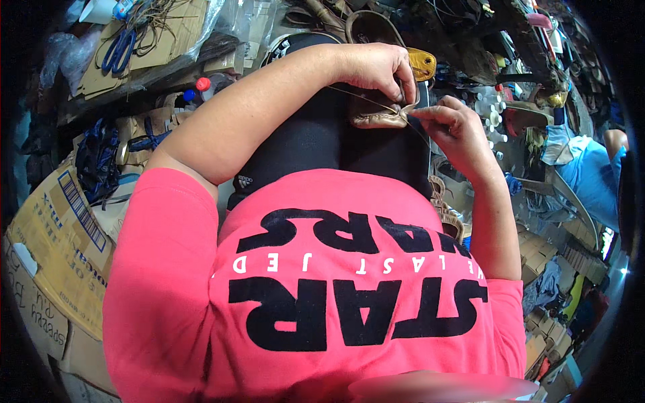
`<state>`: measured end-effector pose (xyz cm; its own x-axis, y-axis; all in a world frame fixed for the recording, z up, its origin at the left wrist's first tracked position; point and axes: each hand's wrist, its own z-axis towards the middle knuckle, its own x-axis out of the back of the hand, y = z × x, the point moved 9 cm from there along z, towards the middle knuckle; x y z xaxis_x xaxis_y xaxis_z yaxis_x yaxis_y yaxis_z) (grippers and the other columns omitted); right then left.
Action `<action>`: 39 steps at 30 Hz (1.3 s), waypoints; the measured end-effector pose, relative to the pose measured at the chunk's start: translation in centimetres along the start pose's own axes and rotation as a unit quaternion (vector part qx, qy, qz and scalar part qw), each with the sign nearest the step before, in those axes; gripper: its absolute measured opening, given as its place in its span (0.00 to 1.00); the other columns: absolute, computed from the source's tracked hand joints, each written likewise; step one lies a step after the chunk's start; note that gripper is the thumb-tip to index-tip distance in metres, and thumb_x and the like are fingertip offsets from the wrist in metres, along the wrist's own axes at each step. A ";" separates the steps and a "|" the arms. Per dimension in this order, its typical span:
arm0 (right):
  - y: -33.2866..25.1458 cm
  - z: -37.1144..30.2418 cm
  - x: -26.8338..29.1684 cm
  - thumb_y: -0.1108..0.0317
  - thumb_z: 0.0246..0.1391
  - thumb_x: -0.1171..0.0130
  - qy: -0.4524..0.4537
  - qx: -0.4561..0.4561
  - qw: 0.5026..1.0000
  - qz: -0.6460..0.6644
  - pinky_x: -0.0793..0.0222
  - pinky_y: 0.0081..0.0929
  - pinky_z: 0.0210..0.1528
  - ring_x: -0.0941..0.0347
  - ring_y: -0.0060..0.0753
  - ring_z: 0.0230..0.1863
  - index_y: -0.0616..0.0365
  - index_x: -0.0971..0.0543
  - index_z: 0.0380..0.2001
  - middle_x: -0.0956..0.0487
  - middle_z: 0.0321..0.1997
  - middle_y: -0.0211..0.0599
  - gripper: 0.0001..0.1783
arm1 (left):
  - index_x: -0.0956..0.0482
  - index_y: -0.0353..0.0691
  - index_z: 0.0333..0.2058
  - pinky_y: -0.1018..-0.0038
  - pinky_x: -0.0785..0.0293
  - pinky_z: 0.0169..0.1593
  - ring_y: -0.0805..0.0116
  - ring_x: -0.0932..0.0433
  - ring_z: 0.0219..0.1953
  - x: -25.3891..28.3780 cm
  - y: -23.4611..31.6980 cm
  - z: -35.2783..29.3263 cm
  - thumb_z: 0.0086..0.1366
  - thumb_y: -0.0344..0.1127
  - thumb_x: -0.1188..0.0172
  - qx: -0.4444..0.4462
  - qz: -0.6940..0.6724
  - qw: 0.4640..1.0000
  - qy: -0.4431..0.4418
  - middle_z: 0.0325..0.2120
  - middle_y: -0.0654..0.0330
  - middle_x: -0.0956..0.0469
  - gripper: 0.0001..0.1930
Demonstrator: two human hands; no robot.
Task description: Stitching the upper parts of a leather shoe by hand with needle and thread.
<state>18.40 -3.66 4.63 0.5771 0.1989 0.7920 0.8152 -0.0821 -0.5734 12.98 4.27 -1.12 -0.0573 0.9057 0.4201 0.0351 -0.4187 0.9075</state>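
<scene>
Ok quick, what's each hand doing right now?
Left hand: closed, pinching the tan leather piece on the lap.
Right hand: closed, fingertips pinching the thread at the piece's edge.

left hand (376, 70) curled downward, right hand (451, 124) pinching, forearms raised

shoe (376, 117): toe end covered by left hand (376, 67), its shape there unclear | thread (363, 99): too thin to follow beyond the shoe | right hand (447, 124): fingertips at the shoe's edge, any needle too small to tell | clutter above the shoe: dark, blurred | person right of the shoe: cut off by the dark rim
</scene>
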 end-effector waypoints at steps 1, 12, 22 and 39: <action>-0.4 0.2 0.0 0.77 0.47 0.41 -0.009 0.004 1.000 -0.024 0.35 0.27 0.28 0.30 0.31 0.26 0.54 0.18 0.35 0.31 0.24 0.37 0.11 | 0.15 0.48 0.35 0.75 0.36 0.46 0.68 0.33 0.39 -0.1 0.0 0.0 0.50 0.32 0.35 0.002 -0.001 1.000 -0.001 0.30 0.64 0.30 0.11; 1.3 -0.1 -0.7 0.78 0.47 0.43 -0.067 -0.020 0.995 0.068 0.37 0.22 0.30 0.35 0.26 0.26 0.54 0.18 0.40 0.32 0.24 0.33 0.15 | 0.16 0.48 0.38 0.75 0.36 0.44 0.69 0.33 0.37 -0.4 0.1 -0.3 0.54 0.34 0.37 0.016 -0.018 0.999 -0.039 0.28 0.63 0.31 0.12; 0.9 -0.2 -0.7 0.79 0.48 0.44 -0.036 -0.009 0.997 0.062 0.35 0.23 0.32 0.33 0.25 0.27 0.54 0.18 0.40 0.31 0.25 0.34 0.15 | 0.16 0.47 0.39 0.74 0.34 0.42 0.69 0.31 0.36 -0.5 0.1 -0.2 0.54 0.35 0.38 0.004 -0.015 0.998 -0.066 0.28 0.62 0.28 0.12; 3.4 0.3 -2.0 0.78 0.48 0.41 -0.067 -0.022 0.988 0.138 0.34 0.19 0.42 0.30 0.22 0.35 0.56 0.18 0.39 0.25 0.32 0.31 0.13 | 0.16 0.49 0.40 0.76 0.37 0.43 0.68 0.35 0.36 -0.5 1.4 -0.7 0.49 0.33 0.33 -0.030 0.050 0.998 -0.040 0.29 0.64 0.35 0.16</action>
<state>20.00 -4.08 1.05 0.7682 0.2894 0.5711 0.6312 -0.1935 -0.7511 12.31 3.21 -0.01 0.0224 0.8611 0.5080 -0.0236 -0.5075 0.8613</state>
